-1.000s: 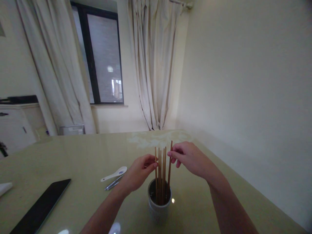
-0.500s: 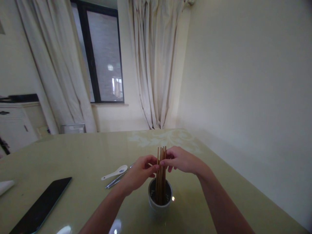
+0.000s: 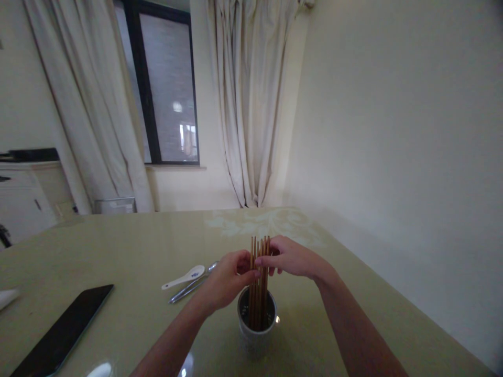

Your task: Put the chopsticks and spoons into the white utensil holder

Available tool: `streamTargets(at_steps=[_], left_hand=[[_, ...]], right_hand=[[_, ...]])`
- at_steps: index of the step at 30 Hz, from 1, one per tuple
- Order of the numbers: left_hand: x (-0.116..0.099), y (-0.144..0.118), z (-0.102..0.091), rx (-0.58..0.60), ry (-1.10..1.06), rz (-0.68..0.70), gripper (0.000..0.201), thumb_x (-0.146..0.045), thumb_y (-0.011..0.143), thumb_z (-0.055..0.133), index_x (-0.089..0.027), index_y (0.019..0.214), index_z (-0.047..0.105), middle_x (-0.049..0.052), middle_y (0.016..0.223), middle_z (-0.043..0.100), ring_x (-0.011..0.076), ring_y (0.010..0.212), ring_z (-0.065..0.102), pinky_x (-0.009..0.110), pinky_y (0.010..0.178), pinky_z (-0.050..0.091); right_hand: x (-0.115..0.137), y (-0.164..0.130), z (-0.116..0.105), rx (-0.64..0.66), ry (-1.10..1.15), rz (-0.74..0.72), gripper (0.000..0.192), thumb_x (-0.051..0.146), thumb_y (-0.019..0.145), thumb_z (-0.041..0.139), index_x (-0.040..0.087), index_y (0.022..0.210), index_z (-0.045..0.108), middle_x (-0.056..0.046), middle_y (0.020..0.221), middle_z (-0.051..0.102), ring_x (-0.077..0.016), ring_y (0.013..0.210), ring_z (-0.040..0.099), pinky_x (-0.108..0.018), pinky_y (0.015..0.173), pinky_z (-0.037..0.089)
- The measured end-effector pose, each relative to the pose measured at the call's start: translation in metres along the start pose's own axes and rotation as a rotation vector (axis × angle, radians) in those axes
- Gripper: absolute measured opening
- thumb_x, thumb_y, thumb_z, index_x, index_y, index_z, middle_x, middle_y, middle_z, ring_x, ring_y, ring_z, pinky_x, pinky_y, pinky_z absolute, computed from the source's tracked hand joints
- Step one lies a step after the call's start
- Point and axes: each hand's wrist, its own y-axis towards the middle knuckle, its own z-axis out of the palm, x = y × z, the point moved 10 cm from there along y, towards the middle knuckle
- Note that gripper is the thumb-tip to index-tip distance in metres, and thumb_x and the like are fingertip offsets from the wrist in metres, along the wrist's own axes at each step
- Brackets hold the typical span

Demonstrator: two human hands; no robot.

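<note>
Several brown chopsticks (image 3: 258,306) stand upright in a round, light-coloured holder (image 3: 257,337) on the table. My left hand (image 3: 232,275) is closed on the chopsticks from the left, its thumb across their front. From the right, my right hand (image 3: 288,256) grips the same bunch near the tops, thumb in front and fingers partly hidden behind. The lower ends of the chopsticks rest inside the holder. Left of my left hand lie a white ceramic spoon (image 3: 194,273) with a blue mark and shiny metal cutlery (image 3: 184,294), partly covered by my hand.
A dark tablet-like slab (image 3: 65,330) lies on the glossy green table (image 3: 129,251) at the left. At the far left edge a white object (image 3: 8,297) is cut off. A wall (image 3: 412,157) runs along the right side; curtains (image 3: 251,104) hang at the back.
The chopstick tops are spread a little wider, with some shifted left. My left thumb sits slightly further right and lower across the bunch. The holder has stayed about where it was.
</note>
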Motion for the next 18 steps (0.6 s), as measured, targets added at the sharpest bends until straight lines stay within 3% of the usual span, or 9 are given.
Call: streamTargets(at_steps=[5,7,10,12,14,18], left_hand=[[-0.001,-0.001,-0.001,0.051,-0.041,-0.038,0.036,-0.047,0.08,0.079,-0.016,0.098,0.072,0.01,0.098,0.081,0.0239,0.091,0.073,0.033,0.077,0.053],[-0.002,-0.003,-0.02,0.009,0.059,-0.044,0.038,-0.05,0.084,0.073,-0.016,0.101,0.074,0.01,0.1,0.081,0.0234,0.092,0.073,0.032,0.076,0.053],[0.006,-0.007,-0.072,-0.172,0.35,-0.092,0.035,-0.047,0.092,0.06,-0.017,0.103,0.074,0.01,0.099,0.081,0.0236,0.09,0.073,0.032,0.075,0.053],[0.019,-0.012,-0.103,-0.244,0.697,-0.163,0.025,-0.037,0.095,0.058,-0.018,0.096,0.074,0.009,0.098,0.081,0.0228,0.091,0.073,0.032,0.08,0.051],[0.043,-0.017,-0.122,-0.228,0.993,-0.303,0.018,-0.027,0.095,0.058,-0.019,0.096,0.075,0.009,0.102,0.081,0.022,0.097,0.073,0.03,0.084,0.049],[0.082,-0.023,-0.13,-0.19,1.125,-0.451,0.013,-0.017,0.09,0.063,-0.021,0.092,0.075,0.01,0.105,0.08,0.0253,0.1,0.074,0.031,0.082,0.048]], right_hand=[[0.0,0.001,0.003,0.032,0.037,-0.002,0.021,0.035,0.09,0.073,0.015,0.087,0.078,-0.004,0.076,0.076,-0.0143,0.065,0.068,-0.021,0.056,0.049],[0.0,0.0,0.002,0.03,0.041,0.005,0.024,0.039,0.09,0.074,0.015,0.089,0.079,-0.005,0.078,0.077,-0.0144,0.065,0.069,-0.022,0.056,0.049],[-0.002,-0.001,-0.003,-0.01,0.032,0.026,0.033,0.047,0.09,0.075,0.014,0.088,0.079,-0.006,0.08,0.078,-0.0151,0.065,0.07,-0.022,0.056,0.05],[-0.004,-0.001,-0.008,-0.048,0.017,0.039,0.04,0.053,0.089,0.076,0.014,0.083,0.078,-0.007,0.076,0.077,-0.0159,0.064,0.07,-0.023,0.055,0.05],[-0.006,-0.003,-0.013,-0.086,-0.019,0.057,0.045,0.058,0.088,0.076,0.014,0.08,0.075,-0.006,0.072,0.076,-0.0168,0.063,0.071,-0.024,0.055,0.049],[-0.004,-0.009,-0.026,-0.168,-0.105,0.062,0.05,0.064,0.088,0.073,0.016,0.075,0.071,-0.005,0.071,0.074,-0.0172,0.06,0.07,-0.025,0.054,0.048]])
